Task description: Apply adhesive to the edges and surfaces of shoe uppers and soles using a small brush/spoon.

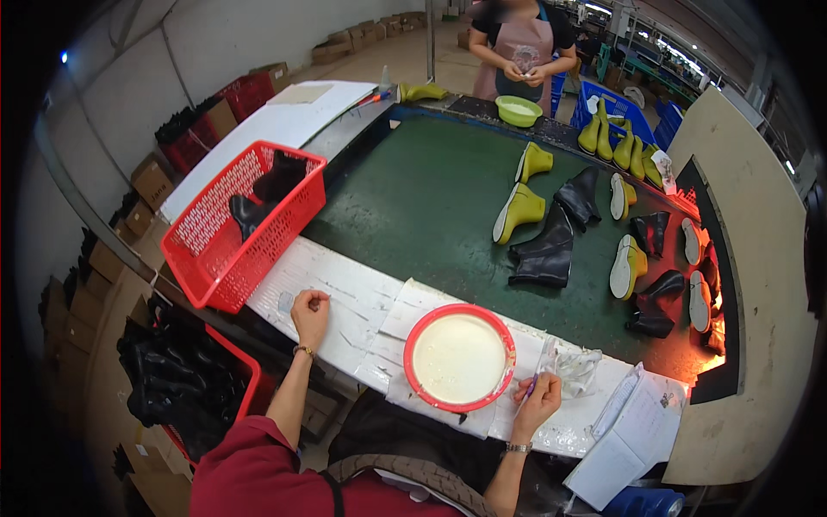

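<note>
Head view: the left hand (310, 317) is just above the white-covered ledge (345, 297), its fingers curled toward the thumb; I cannot tell whether they meet or grip anything. The right hand (539, 398) is clamped on a thin purple-handled tool (531, 385), whose tip is too small to make out. Between the hands, just to the left of the right one, sits a red-rimmed bowl (408, 355) of creamy white liquid (459, 358). Just beyond the right hand lies crumpled clear plastic (579, 370), and to its right are papers (633, 435). Up and left of the left hand stands a red basket (237, 289) with dark boots (248, 213) inside. Farther out past both hands, a green surface (405, 207) carries black boots (550, 250) and yellow-green boot-shaped pieces (520, 211), well apart from the fingers, with a co-worker (524, 47) beyond its far edge
</note>
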Demonstrator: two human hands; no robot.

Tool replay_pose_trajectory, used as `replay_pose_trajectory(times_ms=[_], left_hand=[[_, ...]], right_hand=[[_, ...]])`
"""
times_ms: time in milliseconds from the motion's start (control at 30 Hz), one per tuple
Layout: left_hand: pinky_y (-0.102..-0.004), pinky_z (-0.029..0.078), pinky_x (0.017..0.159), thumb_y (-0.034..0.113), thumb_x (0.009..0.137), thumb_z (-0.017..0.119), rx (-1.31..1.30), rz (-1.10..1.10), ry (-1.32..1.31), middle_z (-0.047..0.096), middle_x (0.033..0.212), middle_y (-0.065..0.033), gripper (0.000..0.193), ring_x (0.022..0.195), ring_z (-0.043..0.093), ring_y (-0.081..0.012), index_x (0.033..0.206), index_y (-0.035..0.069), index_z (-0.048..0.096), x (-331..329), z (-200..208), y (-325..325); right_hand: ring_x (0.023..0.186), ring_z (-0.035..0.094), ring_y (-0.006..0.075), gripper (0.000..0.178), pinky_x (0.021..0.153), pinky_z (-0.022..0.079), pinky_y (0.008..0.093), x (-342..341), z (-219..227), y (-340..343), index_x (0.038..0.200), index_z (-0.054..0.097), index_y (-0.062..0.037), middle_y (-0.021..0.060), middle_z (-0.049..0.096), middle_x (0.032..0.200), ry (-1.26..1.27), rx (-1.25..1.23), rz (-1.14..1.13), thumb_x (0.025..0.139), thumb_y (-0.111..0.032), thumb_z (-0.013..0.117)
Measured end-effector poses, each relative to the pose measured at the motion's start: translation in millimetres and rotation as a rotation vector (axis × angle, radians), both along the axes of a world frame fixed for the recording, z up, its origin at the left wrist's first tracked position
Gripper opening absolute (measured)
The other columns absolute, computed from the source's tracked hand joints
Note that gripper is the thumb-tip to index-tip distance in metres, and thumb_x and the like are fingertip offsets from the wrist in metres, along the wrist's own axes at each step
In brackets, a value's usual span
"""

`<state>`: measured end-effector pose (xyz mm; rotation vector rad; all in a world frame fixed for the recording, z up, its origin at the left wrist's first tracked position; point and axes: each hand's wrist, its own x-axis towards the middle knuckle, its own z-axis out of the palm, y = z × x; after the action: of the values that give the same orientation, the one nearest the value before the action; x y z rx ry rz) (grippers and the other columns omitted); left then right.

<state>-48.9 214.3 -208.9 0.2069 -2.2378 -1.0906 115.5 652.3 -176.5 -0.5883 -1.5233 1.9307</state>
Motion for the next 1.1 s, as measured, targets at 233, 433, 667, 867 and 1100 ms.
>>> replay_pose_trajectory(times_ms=[233, 433, 667, 867, 1100], left_hand=[[-0.0239, 0.046, 0.062, -0.003, 0.083, 0.069, 0.048, -0.048, 0.008, 0.062, 0.076, -0.0007, 0.005, 0.066, 0.054, -0.0088, 0.081, 0.002, 0.068, 1.0, 2.4, -2.2], [-0.0284, 0.046, 0.063, 0.000, 0.081, 0.072, 0.095, -0.037, 0.026, 0.062, 0.076, -0.0036, 0.007, 0.067, 0.055, -0.0153, 0.077, 0.004, 0.067, 1.0, 4.0, 1.2], [-0.0281, 0.046, 0.064, 0.000, 0.081, 0.072, 0.090, -0.035, -0.011, 0.061, 0.076, -0.0031, 0.007, 0.068, 0.054, -0.0144, 0.078, 0.004, 0.067, 1.7, 5.5, 1.7], [-0.0241, 0.046, 0.062, -0.002, 0.083, 0.070, 0.032, -0.028, -0.007, 0.061, 0.077, -0.0009, 0.006, 0.066, 0.054, -0.0091, 0.081, 0.002, 0.067, 0.6, 3.2, 0.0], [-0.0240, 0.046, 0.062, 0.000, 0.083, 0.071, 0.018, -0.018, 0.007, 0.061, 0.077, -0.0005, 0.005, 0.066, 0.054, -0.0087, 0.082, 0.003, 0.067, -0.4, -5.0, -1.7]], right_hand=[[0.044, 0.044, 0.0062, 0.029, 0.040, 0.035, 0.0216, -3.3, -4.9, -1.4, 0.091, 0.052, -0.0069, 0.0016, 0.055, 0.061, -0.049, 0.019, -0.048, 0.111, -0.028, 0.047], [0.038, 0.039, 0.0062, 0.031, 0.034, 0.031, 0.0221, -5.8, -6.8, 0.0, 0.088, 0.048, -0.0103, 0.0004, 0.052, 0.057, -0.042, 0.057, -0.088, 0.111, -0.030, 0.044], [0.037, 0.040, 0.0070, 0.035, 0.033, 0.031, 0.0231, -4.2, -5.9, 0.5, 0.087, 0.047, -0.0093, 0.0022, 0.053, 0.057, -0.018, 0.010, -0.181, 0.112, -0.033, 0.039], [0.034, 0.039, 0.0094, 0.040, 0.032, 0.031, 0.0253, 1.6, -8.9, 9.5, 0.086, 0.047, -0.0079, 0.0037, 0.051, 0.054, 0.019, -0.075, -0.178, 0.112, -0.037, 0.037], [0.036, 0.035, 0.0094, 0.039, 0.033, 0.027, 0.0258, 3.2, -5.0, 21.2, 0.098, 0.050, -0.0055, 0.0014, 0.048, 0.055, 0.060, -0.422, -0.201, 0.110, -0.041, 0.043]])
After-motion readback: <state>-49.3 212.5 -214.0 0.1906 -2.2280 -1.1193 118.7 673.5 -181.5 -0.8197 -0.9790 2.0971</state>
